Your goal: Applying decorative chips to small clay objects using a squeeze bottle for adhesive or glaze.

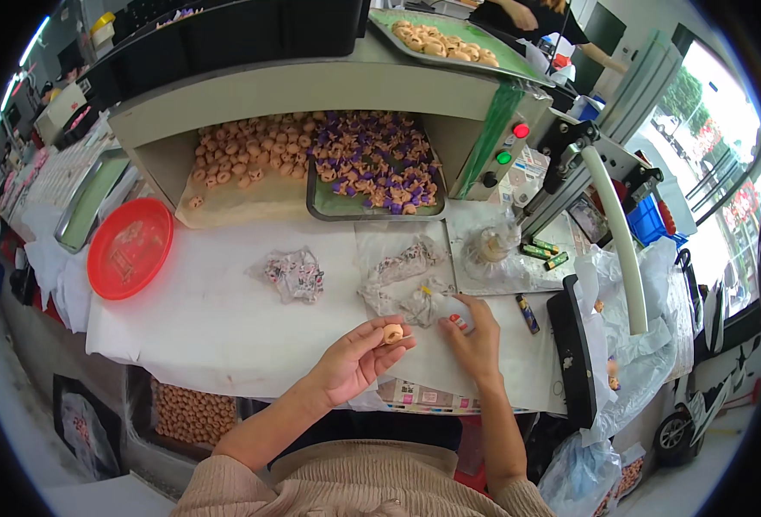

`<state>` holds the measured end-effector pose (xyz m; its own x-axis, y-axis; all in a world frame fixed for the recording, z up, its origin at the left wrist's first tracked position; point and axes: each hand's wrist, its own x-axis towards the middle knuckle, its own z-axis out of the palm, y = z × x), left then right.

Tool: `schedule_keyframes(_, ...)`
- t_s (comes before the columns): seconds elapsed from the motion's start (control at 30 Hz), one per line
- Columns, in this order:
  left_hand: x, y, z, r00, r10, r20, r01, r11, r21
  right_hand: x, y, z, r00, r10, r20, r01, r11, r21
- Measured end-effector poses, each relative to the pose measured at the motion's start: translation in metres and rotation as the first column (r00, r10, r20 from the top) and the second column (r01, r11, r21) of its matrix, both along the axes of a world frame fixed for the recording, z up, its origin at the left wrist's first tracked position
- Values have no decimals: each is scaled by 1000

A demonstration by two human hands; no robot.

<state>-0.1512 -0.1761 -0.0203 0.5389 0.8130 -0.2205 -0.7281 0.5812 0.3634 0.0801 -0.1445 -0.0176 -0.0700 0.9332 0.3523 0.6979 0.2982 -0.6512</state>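
My left hand (352, 363) is closed at the fingertips around a small peach-coloured hollow doll head (392, 334), its opening turned upward. Just right of it, my right hand (477, 343) grips a small white squeeze bottle (456, 314) with a red mark, tilted over the white-covered table (191, 332). The bottle's narrow tip lies close to crumpled clear plastic bags (406, 263). Another crumpled printed bag (294, 276) rests to the left. Beneath the shelf are a pile of round peach pieces (251, 146) and a dark tray (313, 205) of purple-and-peach figures.
A red basin (130, 248) sits at the left. On the right are a jar (490, 246), small green cylinders (537, 251), a lighter (527, 314), a black bin (574, 353) and a metal stand with a pale hose (617, 233). Another person's hand (521, 15) shows behind the shelf.
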Motion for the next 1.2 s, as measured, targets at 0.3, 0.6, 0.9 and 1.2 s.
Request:
schedule_keyframes(0.3, -6, 17, -37, 1000, -7, 25, 8, 1000, -12, -22, -44, 17, 877, -109, -467, -5, 972, -236)
schedule_keyframes(0.6, -8, 24, -48, 997, -74, 18, 74, 997, 19, -28, -45, 5, 948, 48, -315, -11, 993, 119)
schedule_keyframes(0.9, -7, 24, -46, 997, -73, -29, 74, 997, 26, -30, -44, 4, 964, 31, -263, 2, 992, 124)
schedule_keyframes(1.2, -7, 24, -48, 997, -76, -31, 77, 997, 20, -31, -42, 4, 970, -16, -242, 47, 991, 124)
